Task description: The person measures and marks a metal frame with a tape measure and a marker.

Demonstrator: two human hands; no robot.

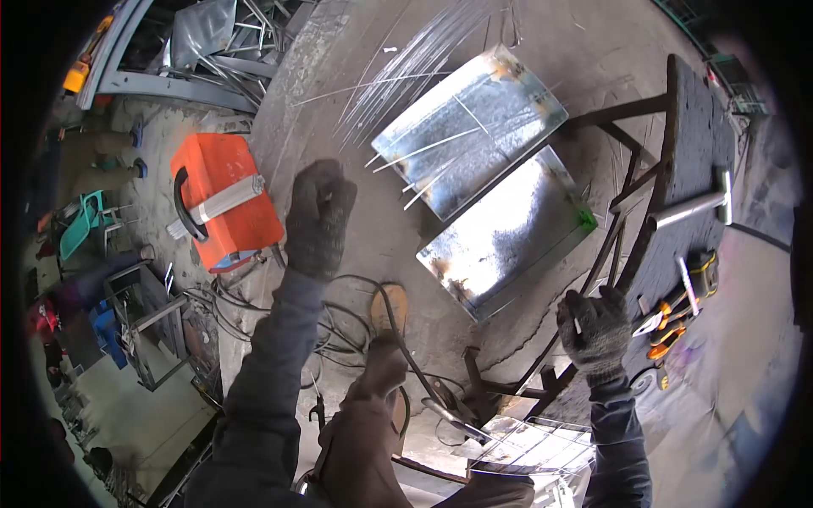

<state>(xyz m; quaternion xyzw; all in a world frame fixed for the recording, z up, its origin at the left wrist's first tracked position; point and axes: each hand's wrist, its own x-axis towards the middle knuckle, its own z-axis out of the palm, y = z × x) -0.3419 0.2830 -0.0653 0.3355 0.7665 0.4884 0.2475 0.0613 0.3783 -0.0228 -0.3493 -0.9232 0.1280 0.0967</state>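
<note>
Both hands wear dark knit gloves. My left hand (pixel 320 216) is raised over the concrete floor with its fingers curled in, and nothing shows in it. It hangs between an orange welding machine (pixel 224 199) and two shiny metal sheets (pixel 470 127) (pixel 504 233). My right hand (pixel 597 330) is at the near edge of a dark metal table (pixel 690 135). A short thin white rod (pixel 577 325) shows between its fingers. A bundle of thin rods (pixel 406 76) lies on the floor above the sheets.
On the table lie a hammer (pixel 694 203), orange-handled pliers (pixel 665 326) and a small yellow and black tool (pixel 703 271). Black cables (pixel 339 322) snake over the floor by my shoe (pixel 389 309). A wire grid (pixel 525 440) sits below. Metal frames (pixel 152 330) and scrap stand at the left.
</note>
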